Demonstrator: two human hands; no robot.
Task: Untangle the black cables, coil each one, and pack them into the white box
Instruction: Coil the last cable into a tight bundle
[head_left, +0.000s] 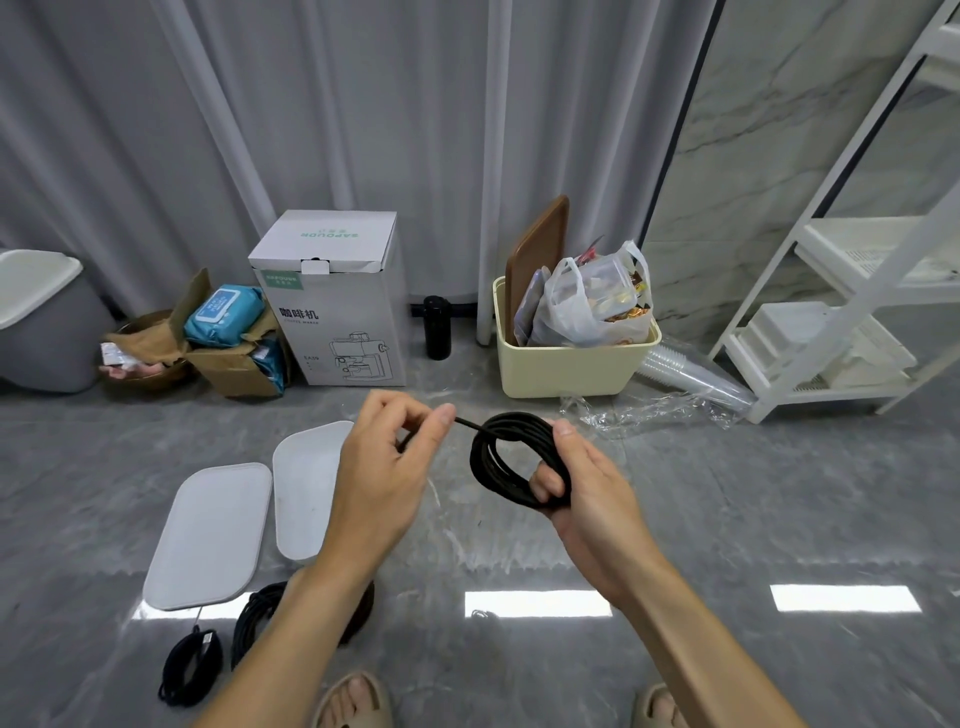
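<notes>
1. The coil could spring open. Your right hand (571, 483) grips the black cable coil (511, 457) at one side only, fingers curled round the bundled loops, so if that grip loosens the free side would probably slacken and spill.
2. The tail could slip. Your left hand (387, 467) pinches the cable's loose end (467, 423) between thumb and fingertips, drawn fairly taut to the coil. Pull too hard and you may drag a loop out; let go too soon and the end is likely to unwind.
3. The wrap may not hold. A tail wound loosely would let the coil come apart once it is packed.
4. Mind your feet. Two more coiled black cables (192, 670) (260, 618) lie on the floor by your left forearm, near your sandal (358, 699). A step could kick them back into a tangle.
5. The open white box (306, 488) sits on the floor beyond your left hand, its lid (208, 535) just beside it. I see no cable in it, so packing appears to be ahead.
6. Pose: both arms are stretched forward, hands raised above the floor, near each other and joined only by the cable, the coil's opening facing you.
</notes>
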